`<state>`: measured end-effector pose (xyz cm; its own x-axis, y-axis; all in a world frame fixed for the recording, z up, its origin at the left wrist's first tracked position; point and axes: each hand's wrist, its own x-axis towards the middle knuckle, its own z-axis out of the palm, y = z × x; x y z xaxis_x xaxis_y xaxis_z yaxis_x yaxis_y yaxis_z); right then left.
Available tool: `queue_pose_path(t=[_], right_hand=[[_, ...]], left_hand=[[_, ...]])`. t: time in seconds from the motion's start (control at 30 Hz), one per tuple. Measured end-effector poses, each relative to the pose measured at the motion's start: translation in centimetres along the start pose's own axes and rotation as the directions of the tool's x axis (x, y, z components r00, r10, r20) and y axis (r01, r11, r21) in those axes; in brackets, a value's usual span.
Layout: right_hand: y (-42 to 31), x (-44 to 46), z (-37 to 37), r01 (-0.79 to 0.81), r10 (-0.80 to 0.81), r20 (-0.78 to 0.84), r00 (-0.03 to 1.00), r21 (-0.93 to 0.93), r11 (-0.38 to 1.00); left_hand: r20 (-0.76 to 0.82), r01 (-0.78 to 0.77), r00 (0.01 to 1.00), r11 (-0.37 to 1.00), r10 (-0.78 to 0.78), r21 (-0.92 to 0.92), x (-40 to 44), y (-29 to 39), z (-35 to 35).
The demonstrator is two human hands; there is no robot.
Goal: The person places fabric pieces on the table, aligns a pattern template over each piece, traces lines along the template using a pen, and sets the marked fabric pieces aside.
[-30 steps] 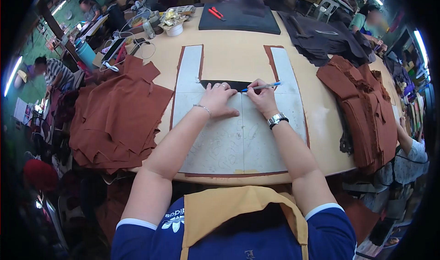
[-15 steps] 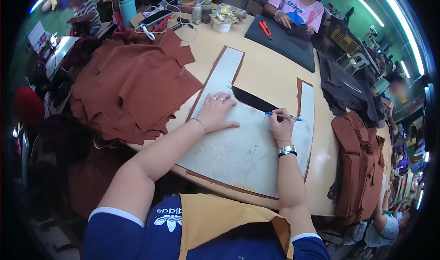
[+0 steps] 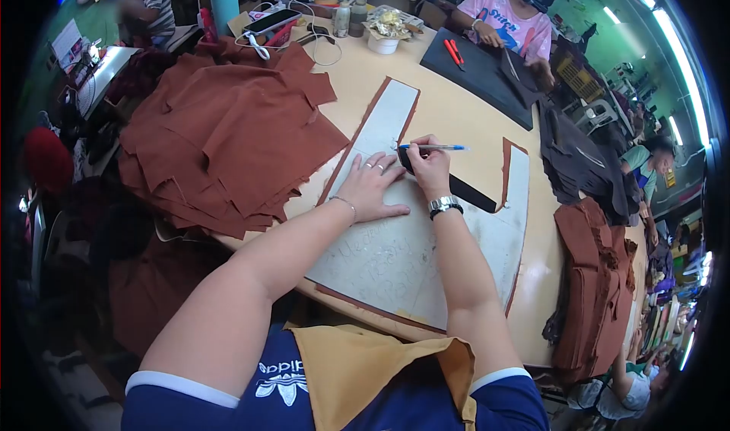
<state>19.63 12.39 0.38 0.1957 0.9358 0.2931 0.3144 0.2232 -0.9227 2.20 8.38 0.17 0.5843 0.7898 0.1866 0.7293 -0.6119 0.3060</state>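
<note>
A pale grey pattern template (image 3: 365, 267) with handwriting on it lies flat on the table. Reddish-brown fabric (image 3: 506, 174) peeks out around its edges. My left hand (image 3: 374, 188) rests on the template with fingers spread, pressing near the base of its left arm. Pinched in my right hand (image 3: 431, 171) is a blue-and-white ballpoint pen (image 3: 449, 147), its tip at the left inner corner of the template's cutout. Along the cutout's lower edge runs a black strip (image 3: 473, 194), partly covered by my right hand.
A heap of reddish-brown fabric pieces (image 3: 228, 138) lies left; a folded brown stack (image 3: 589, 290) and dark fabric (image 3: 582, 157) lie right. Opposite, a person in pink (image 3: 506, 20) handles dark material at a black mat (image 3: 475, 74) bearing red-handled cutters (image 3: 455, 52). Bottles and a phone (image 3: 272, 22) stand behind.
My right hand has moved left with the pen, from the middle of the cutout's edge to its left corner. My left hand stays on the template. The person opposite has lifted some dark material.
</note>
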Motion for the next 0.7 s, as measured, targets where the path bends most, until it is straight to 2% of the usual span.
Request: queue_pose_path(t=[0.13,0.23,0.33,0.4,0.47,0.53,0.57,0.7], right_hand=[[1.7,0.2,0.5,0.034,-0.034,-0.023,0.999,-0.026,0.999],[1.0,-0.1,0.3,-0.004,0.005,0.018,1.0,-0.074,0.997],[1.0,0.0,0.1,0.038,-0.041,-0.009,0.999,-0.239,0.97],[2.1,0.2,0.2,-0.009,0.013,0.02,1.0,-0.183,0.983],[1.4,0.0,0.1,0.052,-0.058,-0.023,0.998,-0.22,0.974],[0.6,-0.2,-0.1,0.019,-0.028,-0.044,0.999,-0.19,0.982],[0.9,-0.2,-0.5,-0.004,0.0,-0.035,0.999,-0.111,0.994],[1.3,-1.9,-7.1,-0.004,0.005,-0.214,0.977,0.007,1.0]], left_hand=[[0.012,0.016,1.0,1.0,-0.016,0.015,0.1,0.1,-0.2],[-0.003,0.031,1.0,0.999,-0.031,0.021,0.0,0.2,0.0],[0.028,0.033,0.999,0.999,-0.033,0.028,0.4,0.5,-0.4],[0.044,0.036,0.998,0.999,-0.037,0.033,0.5,0.7,-0.5],[0.032,0.028,0.999,0.999,-0.028,0.025,0.5,1.2,-0.6],[0.038,0.033,0.999,0.999,-0.034,0.02,0.5,1.3,-0.7],[0.055,0.036,0.998,0.999,-0.037,0.019,0.5,1.3,-0.8],[0.065,0.036,0.997,0.999,-0.037,0.013,0.5,1.5,-1.0]])
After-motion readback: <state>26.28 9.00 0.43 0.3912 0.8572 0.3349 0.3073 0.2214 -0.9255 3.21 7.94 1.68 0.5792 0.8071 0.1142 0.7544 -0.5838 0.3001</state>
